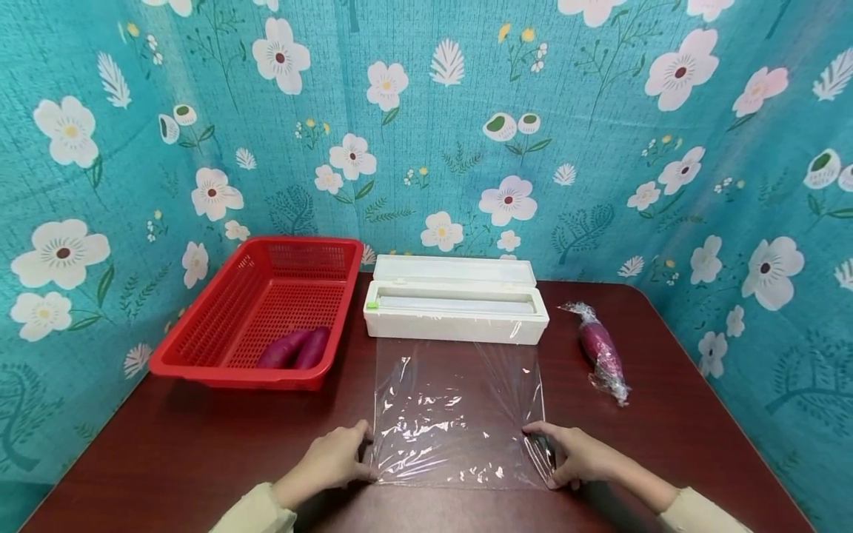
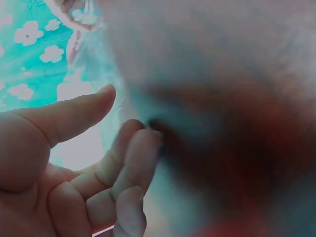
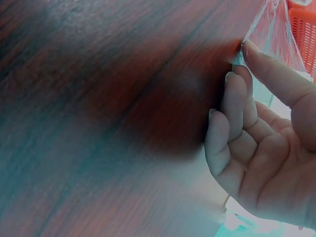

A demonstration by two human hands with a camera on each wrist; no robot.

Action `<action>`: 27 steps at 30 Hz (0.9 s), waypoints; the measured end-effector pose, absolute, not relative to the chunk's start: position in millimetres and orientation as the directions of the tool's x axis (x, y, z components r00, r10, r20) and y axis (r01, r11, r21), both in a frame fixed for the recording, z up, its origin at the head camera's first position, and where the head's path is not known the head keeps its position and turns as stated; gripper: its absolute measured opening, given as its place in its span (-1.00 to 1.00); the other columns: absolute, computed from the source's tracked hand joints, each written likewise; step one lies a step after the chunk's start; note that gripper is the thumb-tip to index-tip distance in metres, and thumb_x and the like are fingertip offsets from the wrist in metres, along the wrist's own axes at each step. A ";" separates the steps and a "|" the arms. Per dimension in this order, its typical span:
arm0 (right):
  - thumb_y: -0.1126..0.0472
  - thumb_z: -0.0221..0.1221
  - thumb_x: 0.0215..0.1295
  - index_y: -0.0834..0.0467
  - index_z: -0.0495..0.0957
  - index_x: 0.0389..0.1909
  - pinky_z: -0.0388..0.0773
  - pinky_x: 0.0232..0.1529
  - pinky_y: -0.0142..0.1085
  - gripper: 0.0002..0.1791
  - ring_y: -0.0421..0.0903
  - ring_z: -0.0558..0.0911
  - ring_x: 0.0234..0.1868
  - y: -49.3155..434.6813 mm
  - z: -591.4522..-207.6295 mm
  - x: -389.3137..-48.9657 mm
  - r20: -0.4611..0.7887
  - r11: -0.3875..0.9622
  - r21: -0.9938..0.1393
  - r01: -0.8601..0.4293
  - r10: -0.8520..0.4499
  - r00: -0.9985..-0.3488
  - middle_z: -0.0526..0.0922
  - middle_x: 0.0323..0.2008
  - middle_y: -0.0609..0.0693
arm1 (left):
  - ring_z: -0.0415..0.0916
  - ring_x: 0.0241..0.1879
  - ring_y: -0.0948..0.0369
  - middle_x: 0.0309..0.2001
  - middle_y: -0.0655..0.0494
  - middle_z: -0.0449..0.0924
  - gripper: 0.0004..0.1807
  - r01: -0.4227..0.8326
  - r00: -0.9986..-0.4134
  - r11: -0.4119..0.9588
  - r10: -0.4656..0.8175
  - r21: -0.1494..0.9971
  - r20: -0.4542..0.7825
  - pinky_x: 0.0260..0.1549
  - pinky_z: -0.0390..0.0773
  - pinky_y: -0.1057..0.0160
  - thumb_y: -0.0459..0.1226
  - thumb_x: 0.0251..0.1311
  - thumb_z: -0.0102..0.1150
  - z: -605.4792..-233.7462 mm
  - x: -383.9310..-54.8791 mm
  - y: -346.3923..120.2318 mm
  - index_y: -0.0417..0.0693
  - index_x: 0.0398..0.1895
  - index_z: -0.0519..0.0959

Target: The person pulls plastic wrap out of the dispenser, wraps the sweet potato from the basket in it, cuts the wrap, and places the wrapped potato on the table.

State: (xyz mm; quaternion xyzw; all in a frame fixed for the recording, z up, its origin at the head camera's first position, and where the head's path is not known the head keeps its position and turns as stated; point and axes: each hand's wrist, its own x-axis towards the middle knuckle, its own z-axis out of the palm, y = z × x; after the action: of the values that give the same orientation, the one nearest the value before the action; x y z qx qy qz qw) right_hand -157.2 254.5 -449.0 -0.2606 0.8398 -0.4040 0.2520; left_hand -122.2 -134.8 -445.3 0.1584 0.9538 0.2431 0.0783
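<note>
A sheet of clear cling film (image 1: pixel 453 414) stretches over the dark table from a white dispenser box (image 1: pixel 460 326) toward the front edge. My left hand (image 1: pixel 331 457) pinches the sheet's near left corner, where creases fan out from the fingers. At the opposite corner my right hand (image 1: pixel 578 453) grips the gathered film edge between thumb and fingers. The right wrist view shows that thumb (image 3: pixel 266 69) against the film's edge, the other fingers curled beside it. In the left wrist view the thumb and curled fingers (image 2: pixel 140 158) appear near a blurred background.
A red plastic basket (image 1: pixel 246 374) with purple sweet potatoes (image 1: pixel 312 349) stands at the left. To the right lies a sweet potato wrapped in film (image 1: pixel 600 348). The dispenser's lid (image 1: pixel 453 270) is raised at the back, before a floral teal curtain (image 1: pixel 426 178).
</note>
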 end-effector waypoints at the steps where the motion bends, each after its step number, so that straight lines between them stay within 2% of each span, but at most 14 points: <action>1: 0.39 0.36 -0.24 0.24 0.25 0.13 0.42 -0.83 -0.26 -0.21 -0.20 0.46 -0.85 254.6 -449.2 -156.9 -0.211 0.536 -0.810 -0.237 -0.643 -0.736 0.47 -0.79 -0.07 | 0.29 -0.83 0.41 -0.73 0.29 0.35 -0.54 0.271 -0.935 0.828 0.347 0.491 -0.068 -0.69 0.33 0.21 -0.12 -0.28 0.41 -442.6 -123.0 -136.1 -0.06 -0.32 0.43; 6: 0.39 0.35 -0.22 0.24 0.25 0.12 0.42 -0.83 -0.27 -0.22 -0.20 0.46 -0.85 255.1 -449.2 -156.5 -0.207 0.533 -0.812 -0.238 -0.645 -0.735 0.48 -0.79 -0.07 | 0.30 -0.65 0.37 -0.67 0.35 0.37 -0.70 0.305 -0.924 0.796 0.381 0.523 -0.042 -0.66 0.32 0.23 -0.16 -0.23 0.39 -426.4 -130.2 -140.8 -0.02 -0.40 0.51; 13: 0.38 0.35 -0.20 0.26 0.24 0.14 0.42 -0.82 -0.28 -0.22 -0.20 0.46 -0.84 255.3 -449.9 -156.9 -0.207 0.530 -0.813 -0.240 -0.650 -0.732 0.50 -0.78 -0.07 | 0.35 -0.62 0.38 -0.63 0.31 0.43 -0.71 0.366 -0.893 0.704 0.449 0.609 0.018 -0.63 0.36 0.34 -0.25 -0.14 0.35 -401.4 -142.2 -146.6 -0.17 -0.32 0.54; 19: 0.37 0.35 -0.22 0.26 0.24 0.14 0.42 -0.81 -0.29 -0.21 -0.19 0.46 -0.84 255.1 -450.6 -157.2 -0.209 0.542 -0.806 -0.241 -0.640 -0.740 0.49 -0.79 -0.08 | 0.39 -0.57 0.37 -0.58 0.32 0.48 -0.75 0.368 -0.921 0.712 0.369 0.598 0.129 -0.58 0.38 0.35 -0.25 -0.11 0.34 -379.3 -153.5 -156.7 -0.09 -0.32 0.55; 27: 0.38 0.35 -0.20 0.26 0.23 0.15 0.43 -0.80 -0.28 -0.20 -0.20 0.46 -0.84 255.6 -451.4 -155.5 -0.209 0.545 -0.803 -0.240 -0.635 -0.744 0.48 -0.78 -0.09 | 0.47 -0.44 0.30 -0.45 0.21 0.56 -0.76 0.414 -0.905 0.652 0.370 0.636 0.210 -0.44 0.48 0.29 -0.32 -0.07 0.31 -363.4 -171.0 -176.5 -0.10 -0.27 0.56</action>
State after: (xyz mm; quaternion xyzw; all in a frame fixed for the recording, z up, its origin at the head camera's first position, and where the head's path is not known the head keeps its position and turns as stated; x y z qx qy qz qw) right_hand -155.5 255.6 -451.4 -0.2594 0.8435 -0.4003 0.2469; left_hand -171.0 -176.5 -363.4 0.2158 0.9082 0.3573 -0.0307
